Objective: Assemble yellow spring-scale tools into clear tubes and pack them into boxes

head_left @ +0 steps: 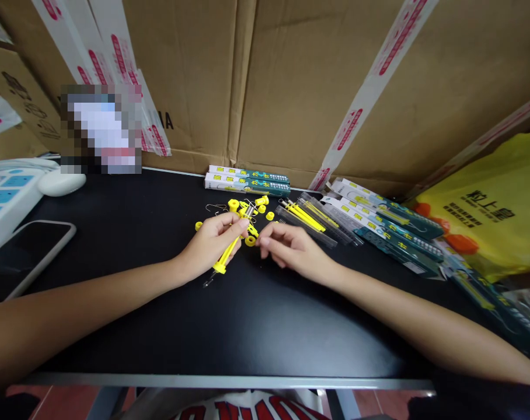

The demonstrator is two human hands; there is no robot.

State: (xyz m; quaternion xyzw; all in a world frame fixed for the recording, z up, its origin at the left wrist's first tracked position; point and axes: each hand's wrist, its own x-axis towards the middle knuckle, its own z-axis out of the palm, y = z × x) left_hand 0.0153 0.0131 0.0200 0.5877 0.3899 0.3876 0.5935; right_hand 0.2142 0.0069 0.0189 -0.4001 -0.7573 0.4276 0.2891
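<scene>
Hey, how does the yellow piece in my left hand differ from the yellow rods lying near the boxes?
The held piece is gripped in your left hand; the yellow rods lie among clear tubes. The held piece is single, the rods a bunch. The held piece has a wide collar; the rods show none. Both are yellow and slender.

From where I stand, big brown cardboard (291, 76) rises like a wall right behind the bench (256, 291), crossed by white tape (350, 128) printed in red. At the far left another carton (26, 108) carries dark line drawings. The bench has a black top, a pale front rim and grey legs (105, 402); light pools softly on its surface. Reddish tiles (59, 402) with pale joints show below.
</scene>
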